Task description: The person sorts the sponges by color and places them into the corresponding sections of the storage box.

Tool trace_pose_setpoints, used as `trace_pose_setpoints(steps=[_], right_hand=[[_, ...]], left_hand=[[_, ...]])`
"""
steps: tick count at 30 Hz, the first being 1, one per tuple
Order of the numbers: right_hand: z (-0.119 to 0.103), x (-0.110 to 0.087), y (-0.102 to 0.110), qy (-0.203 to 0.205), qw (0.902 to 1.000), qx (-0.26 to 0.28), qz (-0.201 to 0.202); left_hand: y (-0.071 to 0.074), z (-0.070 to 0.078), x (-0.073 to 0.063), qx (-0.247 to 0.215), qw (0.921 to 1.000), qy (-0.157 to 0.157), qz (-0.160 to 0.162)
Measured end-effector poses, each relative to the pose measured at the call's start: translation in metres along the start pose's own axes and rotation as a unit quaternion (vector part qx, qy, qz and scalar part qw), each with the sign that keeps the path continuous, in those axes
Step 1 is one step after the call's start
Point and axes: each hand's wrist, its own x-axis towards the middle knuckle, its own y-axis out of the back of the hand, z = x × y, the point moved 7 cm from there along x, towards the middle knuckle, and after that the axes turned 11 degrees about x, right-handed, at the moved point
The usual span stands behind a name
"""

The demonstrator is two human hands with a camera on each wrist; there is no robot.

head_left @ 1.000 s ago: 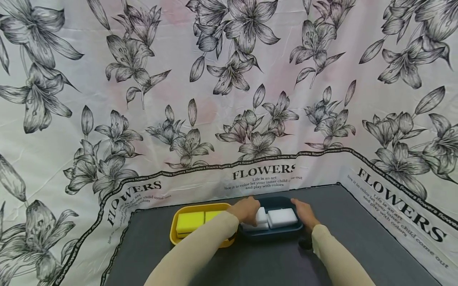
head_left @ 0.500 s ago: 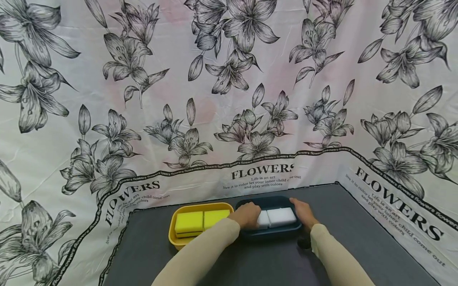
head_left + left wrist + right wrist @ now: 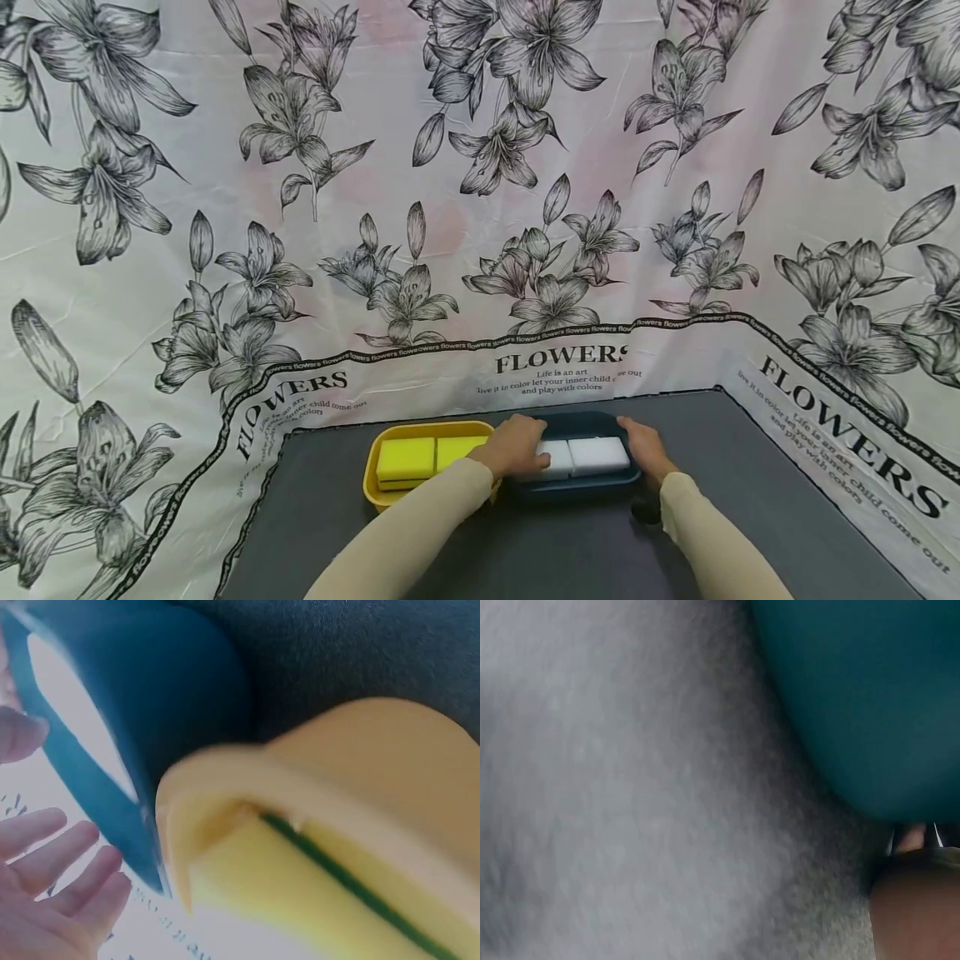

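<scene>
A dark blue oblong tub holds white sponge-like blocks side by side. My left hand is over the tub's left end, partly hiding the left block. In the left wrist view its fingers are spread and relaxed, thumb apart, nothing between them. At the tub's right end my right hand grips the rim and side wall; the right wrist view shows little of it. To the left, a yellow tub contains yellow sponges with a dark green layer, partly covered by my left arm.
Both tubs stand close together on a dark grey table, near its back edge. A white cloth with printed flowers hangs behind and along the sides. A small black device sits at the right wrist.
The left hand pressed a white block down level beside the other, then its fingers loosened and lifted slightly. The right hand stayed on the blue tub's end. The head view shifted a little.
</scene>
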Motion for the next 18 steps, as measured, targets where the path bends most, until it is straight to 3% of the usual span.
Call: trace_pose_setpoints(steps=[6,14,16,18], right_hand=[[-0.005,-0.001,0.008,0.003,0.9996,-0.015,-0.023],[-0.033,-0.016,0.038,0.08,0.9924,-0.091,-0.022],[-0.043,-0.024,0.044,0.122,0.9811,-0.149,-0.018],[-0.053,-0.032,0.049,0.176,0.9603,-0.216,-0.016]], left_hand=[[0.023,-0.018,-0.019,-0.051,0.9966,0.014,0.063],[0.037,-0.068,-0.044,-0.103,0.9873,0.073,0.096],[0.042,-0.082,-0.054,-0.104,0.984,0.081,0.12],[0.047,-0.098,-0.066,-0.1,0.9797,0.095,0.145]])
